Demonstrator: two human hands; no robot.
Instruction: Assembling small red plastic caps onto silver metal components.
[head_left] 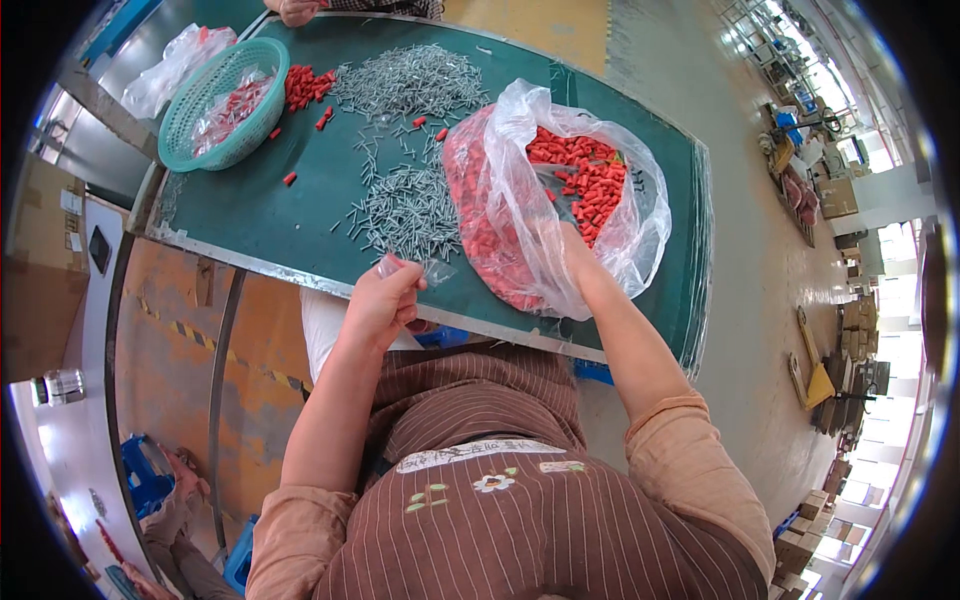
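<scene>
My left hand (384, 300) is closed at the table's near edge, pinching a small clear plastic bag (438, 271) with its fingertips. My right hand (566, 250) reaches into a large clear plastic bag (487, 215); its fingers are hidden by the film and contents. Many small red plastic plugs (597, 190) fill that bag, which stands with its mouth open. Just beyond my left hand lies a loose heap of thin silver screws (408, 212). A larger screw heap (415, 82) spreads farther back, beside a small pile of red plugs (305, 87).
At the far left of the green-topped table (255, 225) stands a teal plastic basket (228, 150) containing bagged red pieces. A white plastic bag (175, 70) lies behind it. Across the table shows another person's hand (297, 11). A yellow pallet jack (818, 375) stands on the floor at right.
</scene>
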